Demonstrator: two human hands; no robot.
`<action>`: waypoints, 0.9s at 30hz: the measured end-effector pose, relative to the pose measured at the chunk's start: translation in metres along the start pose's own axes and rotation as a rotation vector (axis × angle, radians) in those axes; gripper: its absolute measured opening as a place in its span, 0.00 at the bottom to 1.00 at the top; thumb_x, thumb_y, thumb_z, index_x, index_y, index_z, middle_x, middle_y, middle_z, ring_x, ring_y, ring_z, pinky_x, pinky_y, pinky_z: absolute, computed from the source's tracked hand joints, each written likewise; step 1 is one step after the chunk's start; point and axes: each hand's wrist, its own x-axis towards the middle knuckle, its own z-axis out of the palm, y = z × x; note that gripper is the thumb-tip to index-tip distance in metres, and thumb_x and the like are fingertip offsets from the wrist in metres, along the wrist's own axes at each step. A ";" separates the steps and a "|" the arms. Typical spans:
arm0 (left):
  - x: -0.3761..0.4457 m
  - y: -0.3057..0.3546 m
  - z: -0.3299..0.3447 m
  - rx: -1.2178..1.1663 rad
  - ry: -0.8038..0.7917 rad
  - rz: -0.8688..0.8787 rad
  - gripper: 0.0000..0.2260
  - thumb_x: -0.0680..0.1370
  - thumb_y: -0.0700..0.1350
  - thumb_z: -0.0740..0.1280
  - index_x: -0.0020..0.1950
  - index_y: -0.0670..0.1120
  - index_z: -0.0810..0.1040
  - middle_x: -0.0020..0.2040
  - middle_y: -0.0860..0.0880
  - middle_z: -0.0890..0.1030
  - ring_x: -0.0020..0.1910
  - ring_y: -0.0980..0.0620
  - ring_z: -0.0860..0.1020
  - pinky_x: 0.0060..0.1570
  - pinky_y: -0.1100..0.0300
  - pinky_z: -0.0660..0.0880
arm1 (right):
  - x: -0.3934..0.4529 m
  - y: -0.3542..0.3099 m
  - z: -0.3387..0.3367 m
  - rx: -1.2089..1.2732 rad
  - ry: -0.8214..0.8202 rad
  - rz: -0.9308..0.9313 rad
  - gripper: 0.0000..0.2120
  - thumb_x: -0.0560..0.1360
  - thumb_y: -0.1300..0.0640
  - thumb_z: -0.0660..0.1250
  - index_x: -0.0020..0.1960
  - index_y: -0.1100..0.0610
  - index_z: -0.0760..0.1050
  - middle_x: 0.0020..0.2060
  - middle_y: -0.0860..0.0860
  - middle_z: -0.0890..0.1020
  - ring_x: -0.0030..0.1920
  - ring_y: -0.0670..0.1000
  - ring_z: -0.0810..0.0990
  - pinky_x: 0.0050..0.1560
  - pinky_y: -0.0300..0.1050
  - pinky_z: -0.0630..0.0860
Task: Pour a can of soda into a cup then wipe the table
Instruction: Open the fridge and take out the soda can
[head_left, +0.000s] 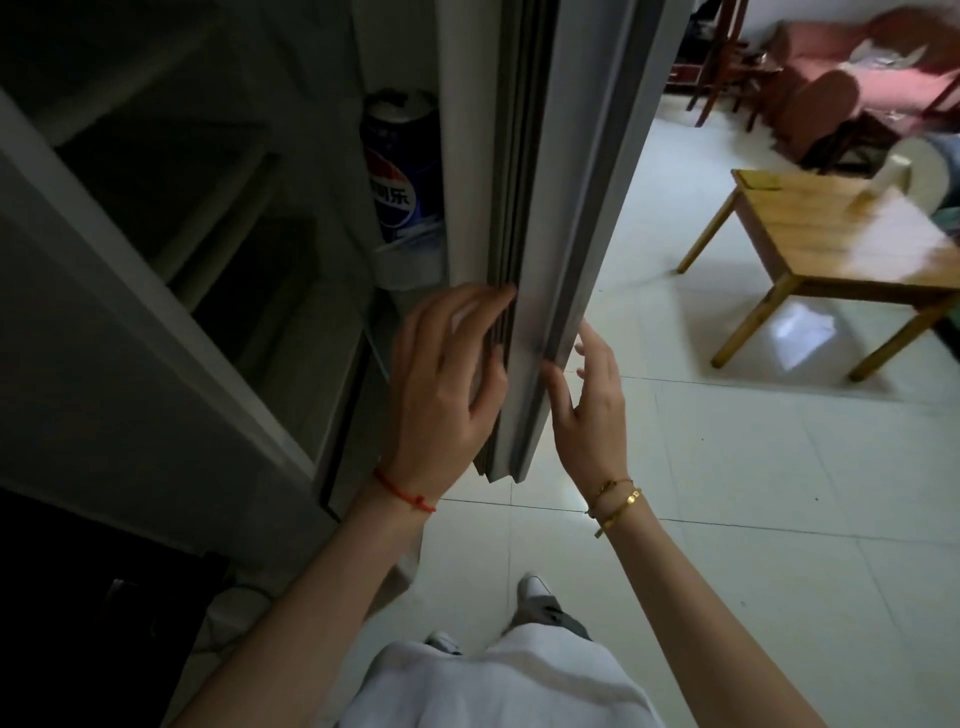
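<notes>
Two hands are set at the edge of a fridge door (550, 218), which stands partly open. The left hand (447, 384) is laid with nearly straight fingers against the dark seal on the door's inner side; the right hand (587, 410) is spread at the outer edge, its fingers loose and clamped on nothing. The soda, a blue can (397, 171) with a red, white and blue logo, is seen upright on a shelf inside the door, above and beyond the left hand.

The step in hand is judged to be fetching the can. The door would best be swung wider with the right hand, so that the left can be passed in without the shelf rail being knocked. The can should be gripped round its middle and kept upright, unshaken, since foaming at the pour is to be avoided.

A low wooden tabletop (841, 244) is seen well apart to the right, glossy, with something pale and blurred at its far edge. The floor (753, 493) is of pale shiny tiles. A reddish sofa (852, 67) is placed at the back of the room.
</notes>
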 end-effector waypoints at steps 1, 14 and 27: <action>0.003 -0.002 0.003 0.009 0.017 -0.002 0.17 0.78 0.41 0.66 0.67 0.43 0.73 0.63 0.41 0.76 0.63 0.44 0.72 0.59 0.45 0.73 | 0.003 0.005 -0.003 -0.005 0.010 0.010 0.27 0.80 0.46 0.58 0.75 0.55 0.60 0.71 0.50 0.69 0.69 0.49 0.68 0.67 0.54 0.71; 0.043 0.010 0.073 0.165 0.015 -0.055 0.22 0.75 0.39 0.66 0.69 0.41 0.71 0.72 0.39 0.69 0.74 0.39 0.64 0.72 0.32 0.53 | 0.068 0.069 -0.053 -0.030 0.058 -0.003 0.26 0.79 0.48 0.60 0.74 0.55 0.62 0.69 0.51 0.71 0.68 0.50 0.70 0.68 0.51 0.72; 0.094 0.058 0.184 0.316 0.071 -0.141 0.25 0.75 0.37 0.67 0.72 0.39 0.69 0.74 0.41 0.66 0.75 0.43 0.63 0.75 0.39 0.53 | 0.186 0.161 -0.108 -0.021 -0.103 -0.196 0.19 0.80 0.55 0.62 0.70 0.55 0.67 0.65 0.49 0.75 0.65 0.49 0.72 0.67 0.40 0.69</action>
